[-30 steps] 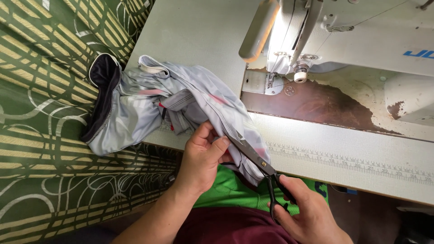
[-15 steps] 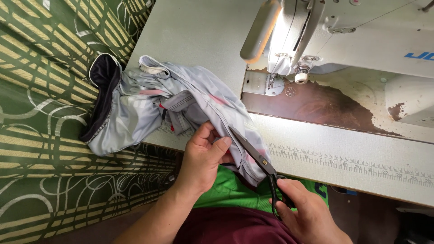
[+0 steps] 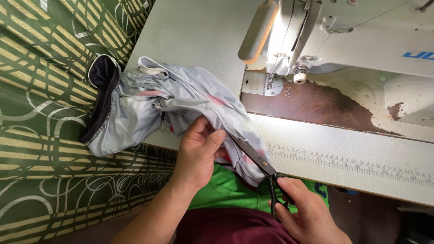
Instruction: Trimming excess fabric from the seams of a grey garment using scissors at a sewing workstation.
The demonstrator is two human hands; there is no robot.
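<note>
Single head camera, looking steeply down, close over sewing table [image 3: 199, 40] edge

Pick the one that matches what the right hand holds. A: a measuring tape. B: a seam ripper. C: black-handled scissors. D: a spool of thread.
C: the right hand has its fingers through the black loops of the scissors, whose blades reach into the grey garment that the left hand pinches at the edge of the sewing table.
</note>
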